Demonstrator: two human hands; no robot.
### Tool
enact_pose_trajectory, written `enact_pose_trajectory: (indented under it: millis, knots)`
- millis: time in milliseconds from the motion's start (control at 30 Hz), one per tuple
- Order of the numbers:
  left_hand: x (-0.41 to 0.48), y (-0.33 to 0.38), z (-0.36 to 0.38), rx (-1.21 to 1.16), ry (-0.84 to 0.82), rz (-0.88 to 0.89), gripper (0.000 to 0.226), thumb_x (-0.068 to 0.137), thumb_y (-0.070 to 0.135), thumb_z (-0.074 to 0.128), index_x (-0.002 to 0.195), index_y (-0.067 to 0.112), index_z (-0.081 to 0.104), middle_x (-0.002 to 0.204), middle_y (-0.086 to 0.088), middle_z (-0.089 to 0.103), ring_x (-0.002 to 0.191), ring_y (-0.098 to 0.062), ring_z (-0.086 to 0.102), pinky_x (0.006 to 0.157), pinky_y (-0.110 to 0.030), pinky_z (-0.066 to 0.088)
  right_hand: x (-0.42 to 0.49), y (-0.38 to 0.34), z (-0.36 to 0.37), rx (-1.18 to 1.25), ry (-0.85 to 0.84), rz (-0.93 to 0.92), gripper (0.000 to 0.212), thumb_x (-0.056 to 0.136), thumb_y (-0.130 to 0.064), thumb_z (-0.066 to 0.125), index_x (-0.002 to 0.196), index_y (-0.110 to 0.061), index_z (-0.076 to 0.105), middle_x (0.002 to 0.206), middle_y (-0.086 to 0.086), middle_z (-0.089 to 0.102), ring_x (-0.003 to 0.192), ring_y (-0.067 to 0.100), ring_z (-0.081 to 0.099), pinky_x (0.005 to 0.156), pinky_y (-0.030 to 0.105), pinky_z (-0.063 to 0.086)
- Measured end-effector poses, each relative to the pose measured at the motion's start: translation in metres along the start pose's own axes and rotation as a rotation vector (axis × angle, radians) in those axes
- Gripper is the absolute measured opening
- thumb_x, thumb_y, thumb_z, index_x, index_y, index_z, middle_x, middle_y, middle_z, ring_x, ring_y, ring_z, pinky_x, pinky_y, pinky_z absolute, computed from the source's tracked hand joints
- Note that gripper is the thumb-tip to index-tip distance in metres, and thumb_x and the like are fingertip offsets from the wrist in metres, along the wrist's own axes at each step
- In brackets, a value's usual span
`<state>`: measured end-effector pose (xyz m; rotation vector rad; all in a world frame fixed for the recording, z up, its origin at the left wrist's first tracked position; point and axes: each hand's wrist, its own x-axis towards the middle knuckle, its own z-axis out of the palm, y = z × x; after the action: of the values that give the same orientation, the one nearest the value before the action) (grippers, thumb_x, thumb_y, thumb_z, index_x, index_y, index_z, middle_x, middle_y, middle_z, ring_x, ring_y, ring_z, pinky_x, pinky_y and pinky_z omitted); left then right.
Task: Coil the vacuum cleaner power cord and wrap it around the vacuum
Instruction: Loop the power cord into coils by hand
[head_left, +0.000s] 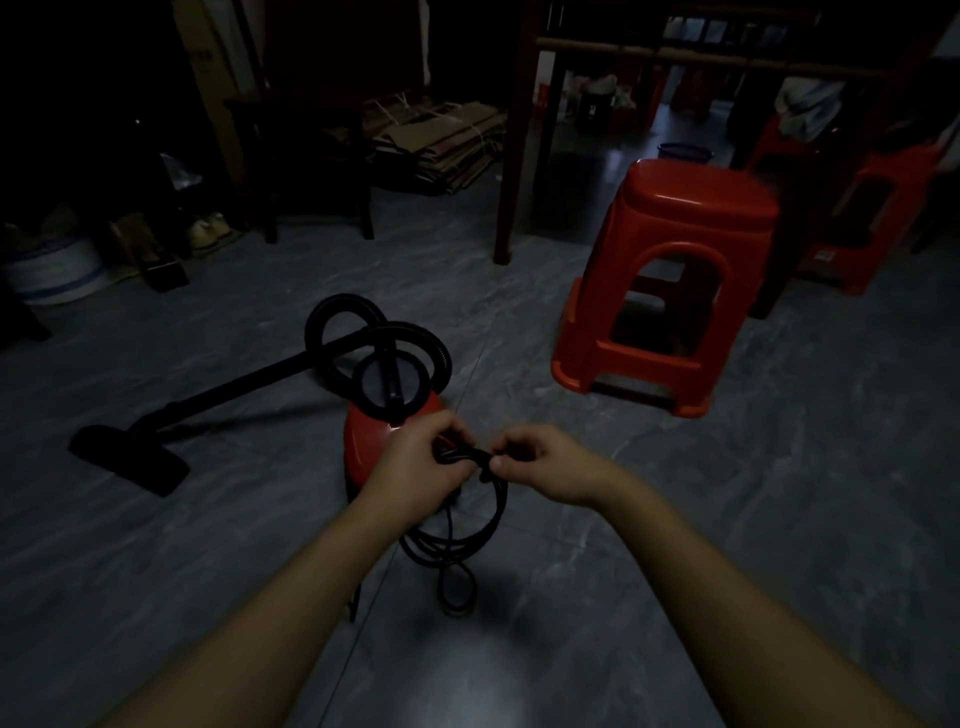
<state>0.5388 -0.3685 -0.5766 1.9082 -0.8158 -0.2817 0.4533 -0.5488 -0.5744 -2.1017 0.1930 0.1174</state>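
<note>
A red canister vacuum (366, 441) stands on the grey floor in a dim room, with its black hose (363, 327) looped on top. Its wand and floor head (130, 460) stretch to the left. A black power cord (457, 540) hangs in several loops in front of the vacuum, and its lowest loop reaches the floor. My left hand (421, 462) grips the top of the bundled loops. My right hand (535, 462) pinches the cord right beside it, fingers curled. Both hands are just above the vacuum's near side.
A red plastic stool (670, 280) stands to the right, with more red stools (878, 213) behind it. Dark wooden table legs (511, 156) rise at the back. Flattened cardboard (441, 145) and a white bucket (52, 270) lie along the far left.
</note>
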Motion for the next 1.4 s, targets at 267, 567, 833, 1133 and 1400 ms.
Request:
enact_pose_trajectory:
  millis: [267, 567, 833, 1133, 1400]
  knots:
    - [0.008, -0.009, -0.007, -0.116, 0.061, -0.100, 0.014, 0.080, 0.016, 0.080, 0.088, 0.020, 0.071, 0.085, 0.000, 0.074, 0.079, -0.011, 0.070, 0.068, -0.026, 0.056, 0.002, -0.003, 0.000, 0.170, 0.154, -0.038, 0.015, 0.097, -0.012, 0.060, 0.107, -0.005, 0.070, 0.103, 0.017, 0.072, 0.101, 0.029, 0.069, 0.095, 0.042, 0.054]
    - [0.015, -0.005, -0.008, -0.501, 0.168, -0.283, 0.008, 0.086, 0.013, 0.074, 0.094, 0.015, 0.073, 0.076, 0.003, 0.077, 0.071, -0.006, 0.071, 0.063, -0.017, 0.053, 0.003, 0.003, -0.010, 0.368, 0.349, -0.017, 0.014, 0.100, -0.009, 0.055, 0.108, -0.009, 0.066, 0.101, 0.004, 0.073, 0.093, 0.006, 0.070, 0.087, 0.024, 0.054]
    - [0.017, -0.016, -0.011, -0.425, 0.182, -0.295, 0.015, 0.081, 0.024, 0.079, 0.096, 0.021, 0.079, 0.091, -0.001, 0.077, 0.079, -0.012, 0.067, 0.082, -0.034, 0.055, 0.007, 0.011, -0.003, -0.003, 0.342, -0.048, 0.023, 0.097, -0.015, 0.059, 0.117, -0.018, 0.069, 0.109, -0.007, 0.072, 0.099, 0.007, 0.068, 0.094, 0.034, 0.056]
    - [0.012, -0.016, -0.009, -0.236, 0.095, -0.241, 0.011, 0.080, 0.025, 0.081, 0.091, 0.030, 0.080, 0.084, 0.012, 0.078, 0.086, -0.004, 0.072, 0.088, -0.030, 0.057, 0.012, -0.006, 0.014, -0.123, 0.293, -0.154, 0.026, 0.096, -0.019, 0.061, 0.121, -0.019, 0.071, 0.105, -0.011, 0.073, 0.096, -0.003, 0.065, 0.080, 0.005, 0.046]
    - [0.013, -0.010, -0.008, -0.293, 0.098, -0.226, 0.008, 0.087, 0.024, 0.075, 0.093, 0.021, 0.079, 0.082, 0.011, 0.077, 0.075, 0.003, 0.068, 0.069, -0.010, 0.051, 0.018, -0.005, 0.029, -0.034, 0.313, -0.091, 0.022, 0.103, -0.023, 0.048, 0.104, -0.007, 0.062, 0.077, -0.003, 0.055, 0.071, 0.012, 0.054, 0.069, 0.038, 0.050]
